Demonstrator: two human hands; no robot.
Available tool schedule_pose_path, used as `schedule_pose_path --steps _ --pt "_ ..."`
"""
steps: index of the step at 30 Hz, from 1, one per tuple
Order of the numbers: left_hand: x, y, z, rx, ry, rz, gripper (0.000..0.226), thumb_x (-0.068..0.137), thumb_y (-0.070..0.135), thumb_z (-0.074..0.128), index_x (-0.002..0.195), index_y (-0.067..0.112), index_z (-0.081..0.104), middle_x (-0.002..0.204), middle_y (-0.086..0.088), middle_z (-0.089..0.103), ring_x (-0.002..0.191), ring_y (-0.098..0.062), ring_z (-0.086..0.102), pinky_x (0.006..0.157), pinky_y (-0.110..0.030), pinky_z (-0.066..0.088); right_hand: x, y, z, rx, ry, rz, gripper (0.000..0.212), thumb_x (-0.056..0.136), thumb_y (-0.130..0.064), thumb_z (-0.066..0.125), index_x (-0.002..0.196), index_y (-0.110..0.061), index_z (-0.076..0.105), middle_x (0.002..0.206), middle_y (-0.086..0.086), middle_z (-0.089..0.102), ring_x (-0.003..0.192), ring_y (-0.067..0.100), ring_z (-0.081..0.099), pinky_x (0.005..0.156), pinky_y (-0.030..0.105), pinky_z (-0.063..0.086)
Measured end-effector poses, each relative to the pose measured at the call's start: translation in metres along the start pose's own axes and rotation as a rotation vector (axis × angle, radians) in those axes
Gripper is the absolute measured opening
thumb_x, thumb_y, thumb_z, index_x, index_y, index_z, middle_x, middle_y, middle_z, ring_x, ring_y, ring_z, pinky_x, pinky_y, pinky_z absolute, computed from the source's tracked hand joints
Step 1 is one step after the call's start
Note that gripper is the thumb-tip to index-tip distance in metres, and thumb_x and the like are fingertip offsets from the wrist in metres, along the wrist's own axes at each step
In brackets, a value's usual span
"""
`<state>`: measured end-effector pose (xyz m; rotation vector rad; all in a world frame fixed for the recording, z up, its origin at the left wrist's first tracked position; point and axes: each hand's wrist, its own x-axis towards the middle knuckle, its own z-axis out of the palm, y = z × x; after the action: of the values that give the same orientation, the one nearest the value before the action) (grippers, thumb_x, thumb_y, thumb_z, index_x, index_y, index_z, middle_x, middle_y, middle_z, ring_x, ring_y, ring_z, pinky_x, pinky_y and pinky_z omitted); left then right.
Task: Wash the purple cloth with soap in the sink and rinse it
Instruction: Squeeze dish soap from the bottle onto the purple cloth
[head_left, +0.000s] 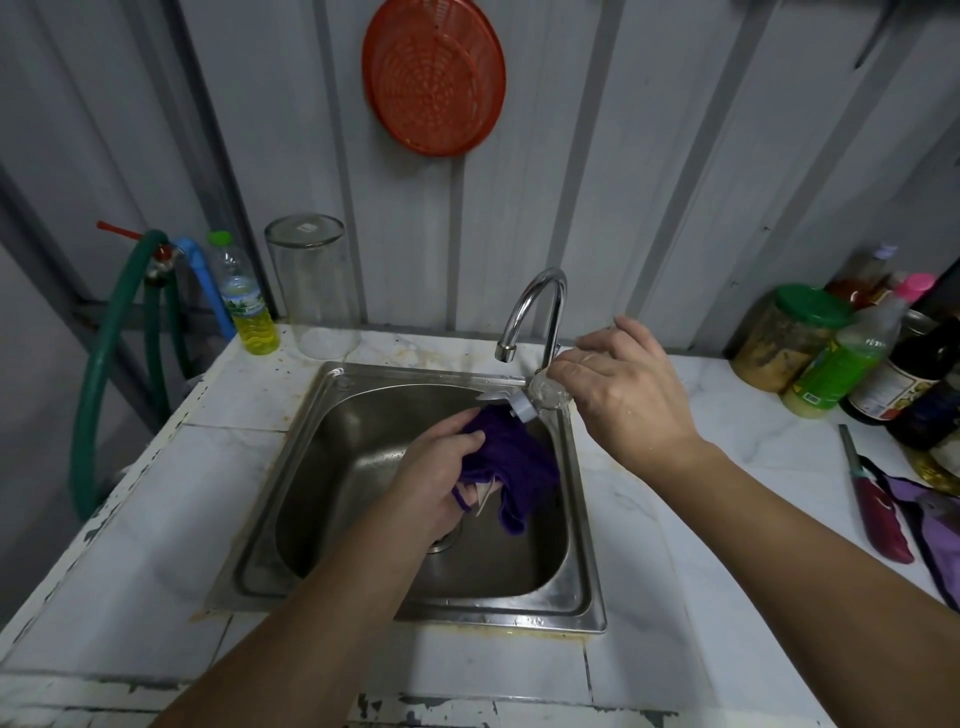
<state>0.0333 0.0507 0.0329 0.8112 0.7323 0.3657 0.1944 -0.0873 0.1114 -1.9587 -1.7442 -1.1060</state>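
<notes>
Both hands are busy: my left hand (441, 473) grips the purple cloth (511, 457) bunched over the sink (332, 387), my right hand (623, 384) tips a clear soap bottle (540, 392) just beside its far right corner. Soaping is underway, I judge; next, set the bottle down and scrub.

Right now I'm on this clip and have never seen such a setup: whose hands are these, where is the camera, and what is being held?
There is no machine: a person wears one camera on the head, looking down at their own bare hands. The left hand grips the purple cloth inside the steel sink. The right hand tilts a small clear bottle, its open cap toward the cloth, probably the soap. The tap shows no running water. On the counter stand a glass jar, a bottle of yellow liquid and sauce bottles at the right.
</notes>
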Motion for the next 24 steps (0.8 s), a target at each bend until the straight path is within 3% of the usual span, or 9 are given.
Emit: schedule_pose_path --steps 14,24 --pt "-0.0034 0.0003 0.0019 -0.007 0.016 0.004 0.037 0.096 -0.003 0.055 0.123 0.017 0.071 0.112 -0.02 0.078 0.095 -0.034 0.077 0.071 -0.042 0.063 -0.0033 -0.0008 0.0004 0.015 0.001 0.024 0.027 0.076 0.008 0.074 0.093 -0.012 0.079 0.089 -0.002 0.08 0.093 0.03 0.072 0.107 0.046 0.033" --pt "-0.0087 0.0025 0.0061 -0.004 0.0 0.003 0.036 0.098 -0.004 0.053 0.121 0.017 0.071 0.111 -0.02 0.078 0.1 -0.035 0.075 0.075 -0.044 0.064 -0.0057 -0.0003 -0.0028 0.025 0.003 0.039 0.026 0.076 0.006 0.076 0.095 -0.011 0.079 0.093 0.0 0.081 0.094 0.03 0.072 0.106 0.048 0.035"
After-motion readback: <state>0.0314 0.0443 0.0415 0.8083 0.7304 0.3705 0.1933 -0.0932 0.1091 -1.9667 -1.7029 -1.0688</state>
